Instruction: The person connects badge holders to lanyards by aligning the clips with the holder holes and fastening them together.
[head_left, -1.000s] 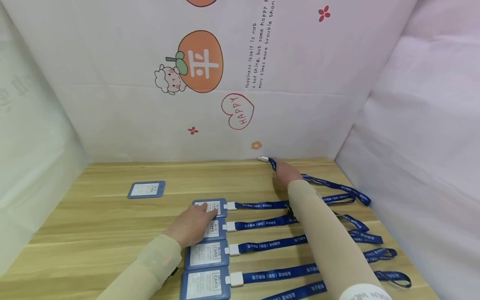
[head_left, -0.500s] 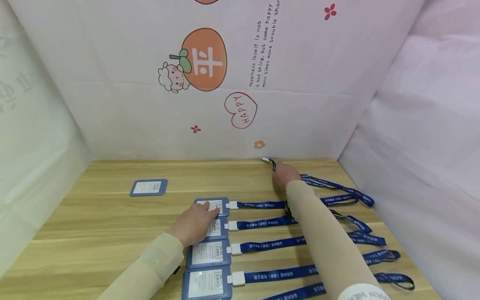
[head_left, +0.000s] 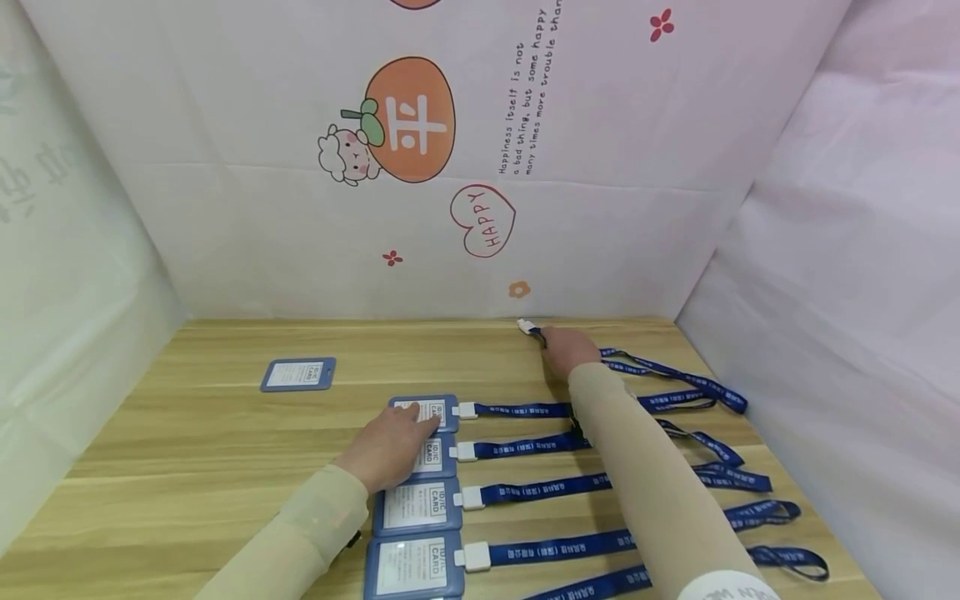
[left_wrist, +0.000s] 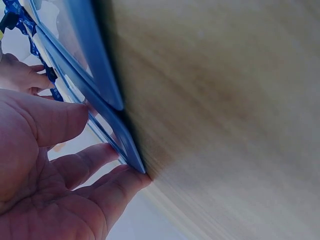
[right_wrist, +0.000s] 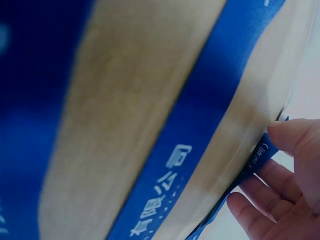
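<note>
In the head view, my left hand [head_left: 386, 446] rests with extended fingers on the farthest blue card holder [head_left: 447, 403] of a column of several. A lanyard strap [head_left: 521, 410] runs right from that holder's white clip. Its thumb and fingertips touch the holder's edge [left_wrist: 132, 150] in the left wrist view. Farther back, my right hand [head_left: 568, 352] pinches a dark blue lanyard [head_left: 701, 385] between thumb and fingers, shown too in the right wrist view. The lanyard's white clip [head_left: 527, 326] sticks out to the left, with no holder on it.
A single blue card holder [head_left: 297, 375] lies apart at the back left of the wooden table [head_left: 210, 467]. Several lanyards stretch rightward under my right forearm [head_left: 652, 467]. Fabric walls [head_left: 300, 250] enclose the table behind and on both sides.
The lanyard's clip tilts a little differently, and my right hand has shifted very slightly left. My left hand stays on the same holder. The head view has shifted slightly.
</note>
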